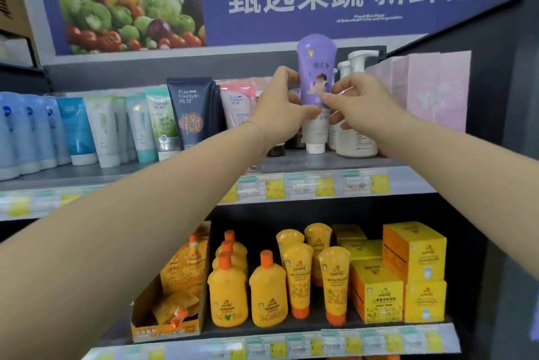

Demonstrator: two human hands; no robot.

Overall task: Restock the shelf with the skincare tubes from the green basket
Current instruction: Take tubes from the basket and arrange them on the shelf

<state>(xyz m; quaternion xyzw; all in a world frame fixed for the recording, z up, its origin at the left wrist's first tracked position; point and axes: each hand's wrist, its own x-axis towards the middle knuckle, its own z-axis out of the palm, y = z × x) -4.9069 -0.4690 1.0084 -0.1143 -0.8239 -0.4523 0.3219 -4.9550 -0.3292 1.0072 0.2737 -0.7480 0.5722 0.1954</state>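
A purple skincare tube [316,68] with a cartoon child on it stands upright over the upper shelf [180,173], cap down. My left hand [281,105] grips its left side with curled fingers and thumb. My right hand [357,103] pinches its right edge. Its lower end is hidden behind both hands, in front of a white tube [315,135]. The green basket is out of view.
Blue, white, green, dark and pink tubes [191,114] line the upper shelf to the left. White pump bottles [357,68] and pink boxes [431,88] stand to the right. The lower shelf holds yellow bottles [227,292], tubes and boxes. A produce banner hangs above.
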